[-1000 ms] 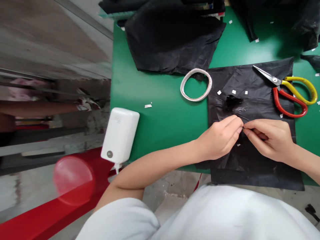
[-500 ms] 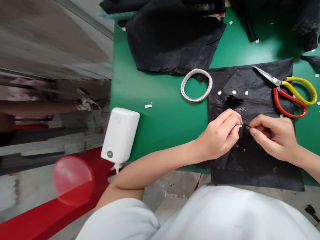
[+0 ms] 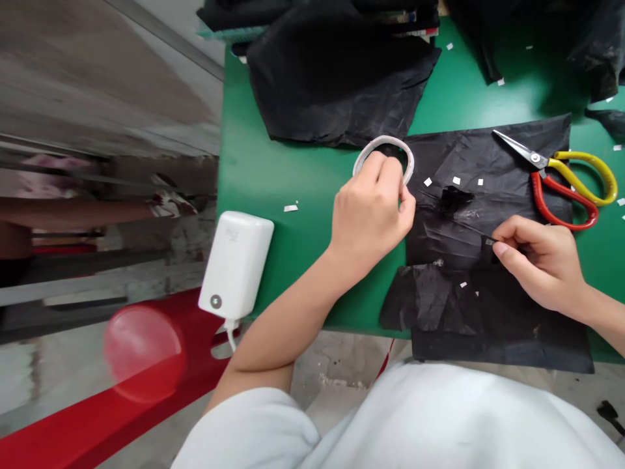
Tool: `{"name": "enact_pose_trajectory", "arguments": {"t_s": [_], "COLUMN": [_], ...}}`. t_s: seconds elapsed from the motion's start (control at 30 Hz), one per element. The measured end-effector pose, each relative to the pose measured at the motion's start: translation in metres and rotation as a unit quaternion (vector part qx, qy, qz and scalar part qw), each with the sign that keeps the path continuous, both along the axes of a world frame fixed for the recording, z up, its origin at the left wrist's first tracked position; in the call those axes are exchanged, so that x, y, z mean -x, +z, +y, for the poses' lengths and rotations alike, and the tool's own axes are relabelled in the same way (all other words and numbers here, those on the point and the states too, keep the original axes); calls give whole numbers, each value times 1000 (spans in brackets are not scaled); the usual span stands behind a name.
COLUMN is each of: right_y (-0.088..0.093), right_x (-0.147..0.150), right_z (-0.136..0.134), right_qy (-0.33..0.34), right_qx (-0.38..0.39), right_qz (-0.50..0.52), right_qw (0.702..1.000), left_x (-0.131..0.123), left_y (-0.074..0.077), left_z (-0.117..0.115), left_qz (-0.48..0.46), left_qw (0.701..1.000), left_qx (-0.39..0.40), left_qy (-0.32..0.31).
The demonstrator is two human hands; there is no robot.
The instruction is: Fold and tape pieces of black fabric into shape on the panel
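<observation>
My left hand (image 3: 374, 198) is curled over the near side of a thin white ring, a nearly used-up roll of tape (image 3: 410, 156), its fingertips hidden behind the knuckles. With thumb and forefinger my right hand (image 3: 540, 257) pinches a thin black strip (image 3: 481, 231) that has a small pale piece near the fingertips. The strip runs toward a bunched black tuft (image 3: 455, 199) on a black sheet (image 3: 522, 169). Several small white squares (image 3: 456, 180) lie on the sheet above the hands. Scissors (image 3: 536, 158) with one yellow and one red handle rest with blades apart above my right hand.
A white power bank (image 3: 237, 264) with a cable is at the green table's (image 3: 303, 260) left edge. Black material (image 3: 336, 85) is piled at the back, and more lies at the upper right. A red stool (image 3: 161, 384) stands at lower left. A person's foot (image 3: 170, 203) shows beyond.
My left hand has left the small white piece near my right fingertips and moved left onto the tape roll. The right hand stays almost in place, still pinching. White bits show where the left hand was.
</observation>
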State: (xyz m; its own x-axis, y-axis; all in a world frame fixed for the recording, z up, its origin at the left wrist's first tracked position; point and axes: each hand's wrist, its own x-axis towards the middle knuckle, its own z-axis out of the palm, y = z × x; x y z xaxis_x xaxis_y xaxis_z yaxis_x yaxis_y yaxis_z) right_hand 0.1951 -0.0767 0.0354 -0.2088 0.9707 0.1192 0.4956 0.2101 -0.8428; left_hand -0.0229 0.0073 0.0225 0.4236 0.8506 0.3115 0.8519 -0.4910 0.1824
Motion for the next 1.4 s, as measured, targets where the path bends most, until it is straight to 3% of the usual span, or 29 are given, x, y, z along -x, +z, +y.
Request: {"name": "enact_pose_trajectory", "arguments": {"t_s": [0.47, 0.7, 1.4], "right_y": [0, 0, 1], "right_x": [-1, 1, 3], "right_z": [1, 1, 2], "right_qy": [-3, -12, -38], "right_qx": [14, 25, 67], "right_qz": [15, 10, 21], "right_qw": [1000, 1000, 997], "left_x": [-3, -9, -18], "left_y": [-5, -7, -18], "left_z": [-1, -4, -10], "left_qz": [-10, -78, -202], "left_qw": [997, 978, 957], "left_qx": [-21, 39, 53], "left_qy": [-74, -188, -202]}}
